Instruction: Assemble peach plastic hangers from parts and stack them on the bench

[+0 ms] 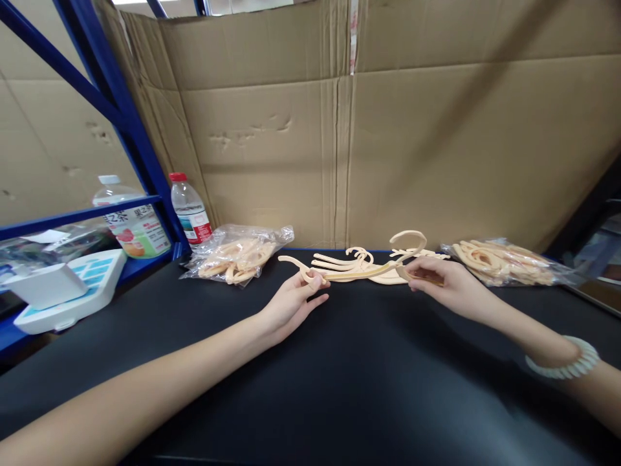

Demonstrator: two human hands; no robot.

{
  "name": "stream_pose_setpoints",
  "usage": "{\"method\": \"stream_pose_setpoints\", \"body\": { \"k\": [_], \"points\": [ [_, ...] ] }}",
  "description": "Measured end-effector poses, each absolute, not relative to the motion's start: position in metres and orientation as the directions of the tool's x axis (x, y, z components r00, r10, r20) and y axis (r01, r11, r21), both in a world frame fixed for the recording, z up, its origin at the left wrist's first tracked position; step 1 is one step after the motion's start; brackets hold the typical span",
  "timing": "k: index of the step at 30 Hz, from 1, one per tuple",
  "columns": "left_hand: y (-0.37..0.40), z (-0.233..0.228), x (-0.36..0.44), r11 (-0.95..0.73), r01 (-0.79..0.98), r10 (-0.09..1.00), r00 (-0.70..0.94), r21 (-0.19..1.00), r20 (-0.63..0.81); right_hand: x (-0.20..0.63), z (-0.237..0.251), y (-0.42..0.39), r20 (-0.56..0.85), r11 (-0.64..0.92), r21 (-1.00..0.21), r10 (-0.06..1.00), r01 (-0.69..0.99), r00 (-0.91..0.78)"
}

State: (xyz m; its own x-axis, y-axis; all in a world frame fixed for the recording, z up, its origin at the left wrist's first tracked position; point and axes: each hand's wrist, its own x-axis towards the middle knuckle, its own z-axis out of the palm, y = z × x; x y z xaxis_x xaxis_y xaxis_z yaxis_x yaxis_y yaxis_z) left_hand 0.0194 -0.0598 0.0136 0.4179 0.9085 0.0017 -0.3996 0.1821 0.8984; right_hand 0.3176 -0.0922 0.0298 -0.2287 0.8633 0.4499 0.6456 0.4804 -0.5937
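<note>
Cardboard sheets wall off the whole back of the frame, and below them runs a black tabletop [339,388]. Right at the centre, both hands are on one beige plastic hanger [359,272], held just above the tabletop. The left hand [294,304] has its fingers [315,281] pinched narrow on the hanger's left arm tip, palm turned up. The right hand [436,281] grips the other end, fingers closed over it just under the hook, which curls upward. A white bead bracelet [565,362] sits on that wrist at lower right.

Just behind the held hanger there's a small loose pile of hangers [349,260] lying flat, up near the tabletop's back edge. Flanking that, two clear plastic bags with more of the same stuff: a left bag [237,255] and a right bag [504,262], both close to the cardboard.

Further out on the left, a water bottle [191,210] with a red cap stands by the blue shelf frame [121,110]; its label is too small to read. Next to it, a bigger bottle [130,223] has Chinese characters on the label, something like "果之茶". A white and light blue device [68,291] sits at the left edge.

Plenty of open black surface in front of the hands, all the way to the bottom of the frame.
</note>
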Motion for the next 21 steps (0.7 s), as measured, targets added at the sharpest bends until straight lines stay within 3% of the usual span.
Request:
{"method": "stream_pose_setpoints", "body": {
  "k": [8, 21],
  "points": [
    [-0.0535, 0.0105, 0.0161, 0.312, -0.446, 0.855, 0.517, 0.839, -0.043, 0.3185, 0.0278, -0.092, 0.464, 0.484, -0.634, 0.862, 0.603, -0.204],
    [-0.0525, 0.0105, 0.0159, 0.306, -0.433, 0.832, 0.554, 0.848, -0.017, 0.3124, 0.0356, -0.0983, 0.54, 0.539, -0.501, 0.806, 0.677, -0.241]
  ]
}}
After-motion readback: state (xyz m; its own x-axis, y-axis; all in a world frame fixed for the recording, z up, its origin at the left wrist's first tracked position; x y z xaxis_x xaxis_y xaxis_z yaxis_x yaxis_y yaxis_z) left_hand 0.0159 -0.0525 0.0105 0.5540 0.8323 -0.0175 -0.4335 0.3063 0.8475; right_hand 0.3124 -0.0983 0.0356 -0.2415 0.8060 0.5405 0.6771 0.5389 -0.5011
